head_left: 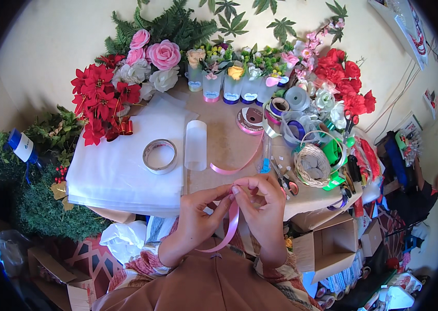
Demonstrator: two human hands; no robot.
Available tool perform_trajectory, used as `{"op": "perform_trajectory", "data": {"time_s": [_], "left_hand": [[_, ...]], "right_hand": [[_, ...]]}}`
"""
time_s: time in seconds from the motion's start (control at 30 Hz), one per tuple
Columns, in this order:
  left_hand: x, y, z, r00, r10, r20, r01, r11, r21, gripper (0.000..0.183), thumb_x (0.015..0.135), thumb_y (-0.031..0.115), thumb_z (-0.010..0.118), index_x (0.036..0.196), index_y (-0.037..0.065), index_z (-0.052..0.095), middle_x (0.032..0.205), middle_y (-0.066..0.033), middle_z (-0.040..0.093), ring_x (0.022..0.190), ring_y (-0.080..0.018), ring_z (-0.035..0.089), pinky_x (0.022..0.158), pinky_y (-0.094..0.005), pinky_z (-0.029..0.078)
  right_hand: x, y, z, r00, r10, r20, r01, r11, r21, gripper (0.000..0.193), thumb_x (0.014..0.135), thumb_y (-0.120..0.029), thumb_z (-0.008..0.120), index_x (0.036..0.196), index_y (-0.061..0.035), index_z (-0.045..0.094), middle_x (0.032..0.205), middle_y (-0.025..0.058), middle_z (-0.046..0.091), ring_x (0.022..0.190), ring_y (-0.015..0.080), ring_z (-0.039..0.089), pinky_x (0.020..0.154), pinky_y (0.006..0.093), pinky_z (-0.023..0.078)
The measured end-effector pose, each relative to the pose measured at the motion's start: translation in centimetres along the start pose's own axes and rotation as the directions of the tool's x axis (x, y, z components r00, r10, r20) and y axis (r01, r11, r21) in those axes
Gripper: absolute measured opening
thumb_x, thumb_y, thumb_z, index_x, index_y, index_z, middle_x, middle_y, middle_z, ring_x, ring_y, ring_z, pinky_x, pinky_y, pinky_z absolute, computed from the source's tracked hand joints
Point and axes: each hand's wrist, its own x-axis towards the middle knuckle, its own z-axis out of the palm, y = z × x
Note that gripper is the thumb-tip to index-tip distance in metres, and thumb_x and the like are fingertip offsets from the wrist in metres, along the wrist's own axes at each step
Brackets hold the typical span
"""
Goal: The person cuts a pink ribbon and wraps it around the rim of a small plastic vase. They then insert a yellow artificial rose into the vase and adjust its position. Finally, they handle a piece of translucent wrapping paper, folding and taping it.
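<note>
My left hand [201,211] and my right hand [261,205] meet over the table's near edge, thumbs and fingertips pressed together. Between them they pinch a pink ribbon [233,224], whose loose length curves down in front of my brown garment. Another stretch of pink ribbon [232,170] lies on the table beyond and leads up to a ribbon spool [250,120]. Left of it stands or lies a frosted translucent cylinder [196,146]; I cannot tell which. A roll of tape [159,156] rests on a stack of translucent sheets [120,171] to the left.
Small flower-filled cups [233,88] line the back, between red poinsettias [98,85] and red roses [339,78]. At right are a wicker basket [312,165], scissors [287,184], a blue-ended cutter [265,165] and ribbon rolls. An open cardboard box [333,243] sits below right.
</note>
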Motion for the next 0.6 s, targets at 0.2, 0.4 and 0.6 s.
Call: {"op": "perform_trajectory", "data": {"time_s": [0.2, 0.4, 0.6], "left_hand": [[0.0, -0.5, -0.2, 0.999, 0.028, 0.029, -0.026, 0.998, -0.063, 0.019, 0.083, 0.002, 0.06, 0.101, -0.002, 0.064, 0.08, -0.0067, 0.067, 0.068, -0.0072, 0.06, 0.056, -0.0192, 0.047], [-0.1, -0.6, -0.5, 0.979, -0.151, 0.139, 0.185, 0.942, -0.279, 0.019, 0.085, 0.004, 0.058, 0.103, -0.001, 0.061, 0.087, -0.0068, 0.067, 0.074, -0.008, 0.062, 0.058, -0.0207, 0.048], [0.1, -0.5, -0.6, 0.953, -0.22, 0.209, 0.294, 0.839, -0.458, 0.018, 0.086, 0.001, 0.055, 0.103, -0.004, 0.059, 0.087, -0.0092, 0.065, 0.075, -0.0083, 0.061, 0.064, -0.0204, 0.05]], "right_hand": [[0.2, -0.2, -0.4, 0.986, 0.161, 0.051, -0.167, 0.973, 0.158, 0.019, 0.076, -0.005, 0.068, 0.094, -0.0055, 0.064, 0.082, 0.0014, 0.046, 0.071, 0.0062, 0.048, 0.055, 0.0181, 0.046], [0.3, 1.3, -0.5, 0.96, 0.167, 0.225, -0.254, 0.856, 0.451, 0.01, 0.082, -0.004, 0.062, 0.092, -0.0007, 0.06, 0.084, -0.0017, 0.045, 0.074, 0.0034, 0.048, 0.06, 0.0168, 0.045], [0.3, 1.5, -0.4, 0.93, 0.232, 0.285, -0.349, 0.8, 0.488, 0.008, 0.084, -0.004, 0.06, 0.091, -0.0011, 0.057, 0.08, -0.0022, 0.049, 0.073, 0.0027, 0.049, 0.064, 0.0165, 0.046]]}}
